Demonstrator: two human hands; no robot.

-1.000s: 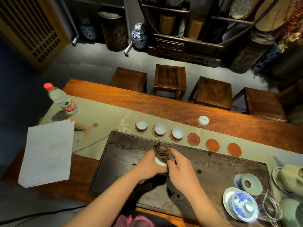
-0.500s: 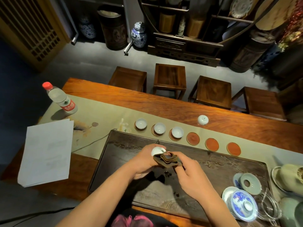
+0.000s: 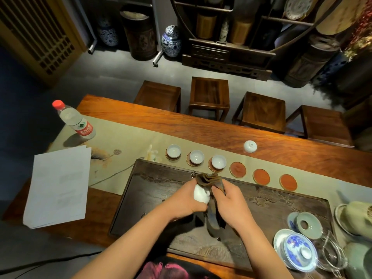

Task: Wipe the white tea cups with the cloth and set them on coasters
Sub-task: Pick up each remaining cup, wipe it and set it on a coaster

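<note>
You are holding a white tea cup (image 3: 200, 194) in your left hand (image 3: 184, 200), with the fingers curled around it, above the dark tea tray (image 3: 141, 198), so any drops are falling on the tray and not on the runner. Your right hand (image 3: 231, 206) is pinching the folded brown cloth (image 3: 209, 180) and pressing it against the cup; the loose end of the cloth is hanging down between your two hands. I judge that you are gripping the cup firmly so that it is not turning away under the rubbing.

Behind the tray, on the wooden surface (image 3: 201, 127), three cups (image 3: 196, 157) are already sitting on coasters in a row. To their right, three red coasters (image 3: 238, 169) are lying bare, and the nearest one is just beside the last placed cup, so it seems the row is being filled from left to right. One more white cup (image 3: 250, 146) is standing upside down further back, apart from the row, probably waiting for wiping.

The task looks about half done. The next move is probably setting this cup on the nearest free coaster.
</note>
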